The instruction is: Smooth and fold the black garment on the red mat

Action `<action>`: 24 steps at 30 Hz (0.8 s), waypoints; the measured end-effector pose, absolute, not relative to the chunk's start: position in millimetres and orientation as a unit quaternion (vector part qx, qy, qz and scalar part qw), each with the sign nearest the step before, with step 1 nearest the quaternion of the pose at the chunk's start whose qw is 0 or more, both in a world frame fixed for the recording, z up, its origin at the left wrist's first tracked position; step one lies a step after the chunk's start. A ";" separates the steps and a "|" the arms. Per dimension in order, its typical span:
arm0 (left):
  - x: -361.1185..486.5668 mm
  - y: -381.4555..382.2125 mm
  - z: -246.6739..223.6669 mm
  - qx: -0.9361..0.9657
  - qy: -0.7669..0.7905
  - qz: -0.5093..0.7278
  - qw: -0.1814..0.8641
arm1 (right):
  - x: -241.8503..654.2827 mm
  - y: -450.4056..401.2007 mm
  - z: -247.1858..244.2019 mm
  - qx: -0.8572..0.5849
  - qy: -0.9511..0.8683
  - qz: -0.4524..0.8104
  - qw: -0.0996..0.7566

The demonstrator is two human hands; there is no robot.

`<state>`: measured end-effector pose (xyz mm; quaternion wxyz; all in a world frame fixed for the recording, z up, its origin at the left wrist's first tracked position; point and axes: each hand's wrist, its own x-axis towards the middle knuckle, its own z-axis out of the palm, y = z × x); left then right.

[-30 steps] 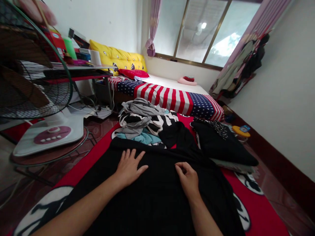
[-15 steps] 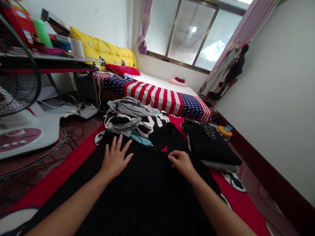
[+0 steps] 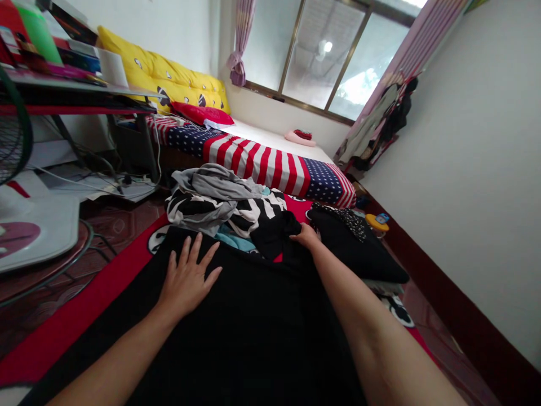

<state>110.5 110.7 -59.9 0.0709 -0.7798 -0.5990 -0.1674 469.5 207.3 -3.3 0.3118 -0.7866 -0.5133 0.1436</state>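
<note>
Two bare arms come in from the bottom. No sleeves show on them. The left hand point(image 3: 186, 279) has five long fingers and short nails. The right hand point(image 3: 305, 235) looks small and far. No rings or watch show.

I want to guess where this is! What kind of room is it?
Most likely a bedroom: a low bed with a flag-patterned sheet, a yellow cushion along the wall, and a pile of clothes on the red mat.
</note>
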 end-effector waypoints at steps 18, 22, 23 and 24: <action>107.3 108.2 -60.7 -0.774 -0.581 -0.246 0.056 | 453.3 -22.7 54.8 -0.629 -0.673 0.095 0.376; 108.1 107.4 -60.7 -0.773 -0.579 -0.254 0.058 | 441.7 -63.9 46.5 -0.621 -0.757 0.164 0.122; 108.2 107.3 -60.5 -0.772 -0.578 -0.257 0.058 | 440.6 -61.4 47.2 -0.640 -0.740 0.150 0.140; 108.1 107.3 -60.3 -0.772 -0.576 -0.261 0.059 | 440.2 -54.7 47.6 -0.657 -0.722 0.133 0.174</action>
